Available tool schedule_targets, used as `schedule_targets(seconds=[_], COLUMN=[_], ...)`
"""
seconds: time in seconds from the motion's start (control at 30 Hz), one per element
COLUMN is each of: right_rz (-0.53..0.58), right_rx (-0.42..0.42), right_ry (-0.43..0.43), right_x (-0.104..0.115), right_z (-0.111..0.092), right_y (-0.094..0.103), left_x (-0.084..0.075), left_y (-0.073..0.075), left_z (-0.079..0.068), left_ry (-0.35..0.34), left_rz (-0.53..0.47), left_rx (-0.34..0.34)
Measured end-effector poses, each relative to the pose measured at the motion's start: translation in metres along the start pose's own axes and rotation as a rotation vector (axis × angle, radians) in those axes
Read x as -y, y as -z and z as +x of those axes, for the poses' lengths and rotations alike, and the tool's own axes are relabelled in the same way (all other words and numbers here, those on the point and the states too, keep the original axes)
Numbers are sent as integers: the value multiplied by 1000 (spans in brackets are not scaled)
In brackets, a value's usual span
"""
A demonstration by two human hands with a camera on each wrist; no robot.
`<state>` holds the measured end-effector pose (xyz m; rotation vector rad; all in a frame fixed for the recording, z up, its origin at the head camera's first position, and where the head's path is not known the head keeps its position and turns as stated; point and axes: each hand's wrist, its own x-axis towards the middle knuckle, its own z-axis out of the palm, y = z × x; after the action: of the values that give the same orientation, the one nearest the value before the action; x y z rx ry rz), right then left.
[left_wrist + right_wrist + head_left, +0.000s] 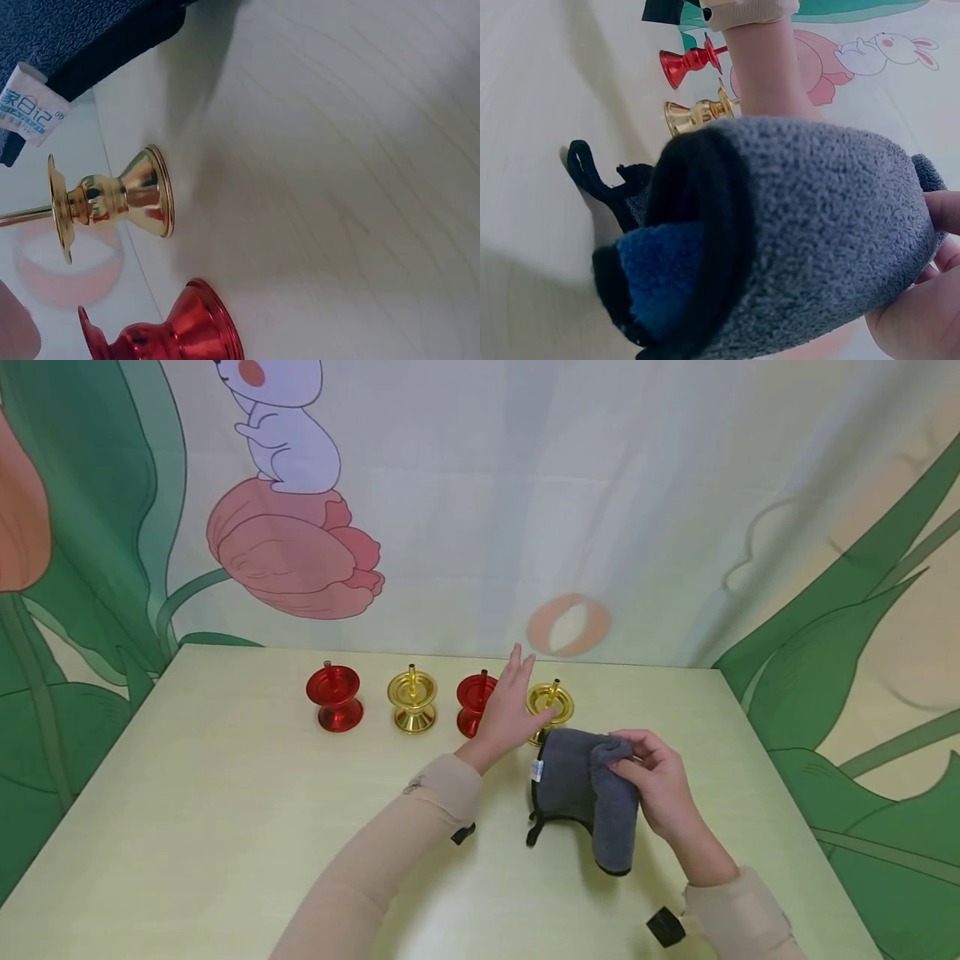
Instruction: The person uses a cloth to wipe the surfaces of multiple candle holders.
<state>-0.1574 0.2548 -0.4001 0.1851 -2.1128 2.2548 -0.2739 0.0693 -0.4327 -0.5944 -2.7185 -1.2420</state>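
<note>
In the head view my right hand [660, 781] pinches a dark grey cloth [573, 772] between thumb and fingers, above the table. The cloth is folded over and its edge is black, with a hanging loop and a white label [31, 105]. Its blue side [664, 274] shows inside the fold in the right wrist view. My left hand [512, 710] is spread with straight fingers and holds nothing. It partly hides a red candle holder [471, 720]. The thumb lies in front of a gold candle holder [562, 703], whose base the cloth partly covers; whether they touch I cannot tell.
Another red candle holder [340, 714] and another gold one [413, 718] stand upright to the left, in the same row near the back of the pale table [247, 827]. Behind the table hangs a printed curtain [465, 527].
</note>
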Motion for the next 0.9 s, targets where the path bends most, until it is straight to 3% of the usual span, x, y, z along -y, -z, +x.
schedule_targets(seconds=[0.17, 0.4, 0.57, 0.9], right_rz=[13, 13, 24, 39], right_rx=[-13, -33, -40, -42], right_ry=[7, -11, -13, -14], right_x=[2, 2, 0, -3], right_z=[0, -2, -3, -5], right_y=[5, 8, 10, 13], left_x=[1, 4, 4, 0], left_y=[-13, -25, -32, -41], left_z=[5, 9, 9, 10], left_ry=[95, 151, 149, 155], left_rz=[-31, 68, 120, 249], left_rx=[132, 243, 246, 168])
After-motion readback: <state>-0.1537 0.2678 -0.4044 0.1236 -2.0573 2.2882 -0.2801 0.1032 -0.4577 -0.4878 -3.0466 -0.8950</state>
